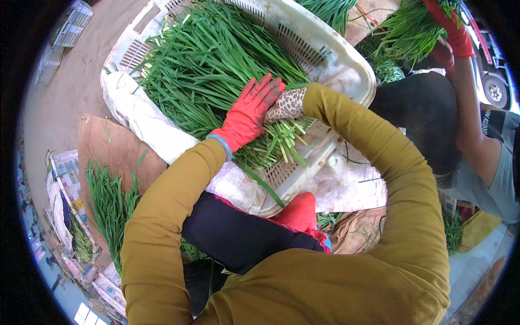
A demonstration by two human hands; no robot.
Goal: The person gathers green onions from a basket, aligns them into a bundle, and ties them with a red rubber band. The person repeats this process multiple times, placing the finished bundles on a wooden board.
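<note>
A white plastic crate (351, 53) stands before me, filled with long green garlic chives (203, 69). My left hand (250, 111), in a dirt-stained red rubber glove, lies flat on them with its fingers stretched out. The leopard-print cuff (287, 106) at my right wrist passes beneath the left fingers. My right hand itself is hidden there, so its grip does not show. Pale cut stem ends (286, 138) stick out just below the cuff, over the near end of the crate. A rolled white woven sheet (148, 122) drapes the crate's left rim.
More chives (107, 199) lie on a brown wooden board (118, 134) at left. At right, a co-worker's red-gloved hand (451, 30) is beside a bunch of greens (410, 34). Other plastic crates (73, 24) stand on the floor at far left.
</note>
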